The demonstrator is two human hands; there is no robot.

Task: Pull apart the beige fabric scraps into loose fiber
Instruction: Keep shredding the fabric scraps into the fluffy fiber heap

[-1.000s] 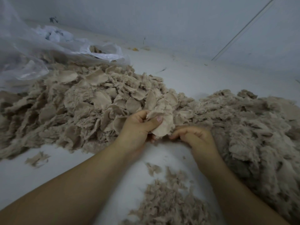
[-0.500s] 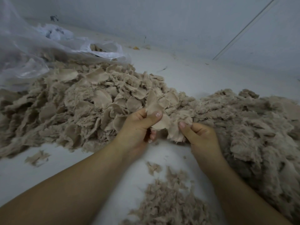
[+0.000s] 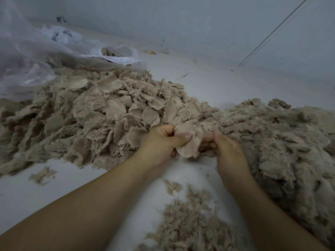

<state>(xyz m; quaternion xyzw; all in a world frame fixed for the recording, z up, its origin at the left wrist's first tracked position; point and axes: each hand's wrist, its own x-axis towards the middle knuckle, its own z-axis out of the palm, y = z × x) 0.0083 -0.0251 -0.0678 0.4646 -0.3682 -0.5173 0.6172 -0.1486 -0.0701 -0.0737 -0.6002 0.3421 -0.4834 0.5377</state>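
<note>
A beige fabric scrap hangs between my two hands at the middle of the view. My left hand pinches its left side with thumb over fingers. My right hand grips its right edge with curled fingers. Behind and left lies a big heap of flat beige scraps. To the right spreads a fluffy heap of loose beige fiber. A smaller patch of shredded fiber lies on the white surface below my hands.
A crumpled clear plastic bag lies at the back left, partly over the scrap heap. A stray tuft sits on the white surface at the left. A pale wall runs along the back.
My right hand rose from the surface and took hold of the scrap's right edge. Both hands now hold the scrap closer together, and it hangs lower between them.
</note>
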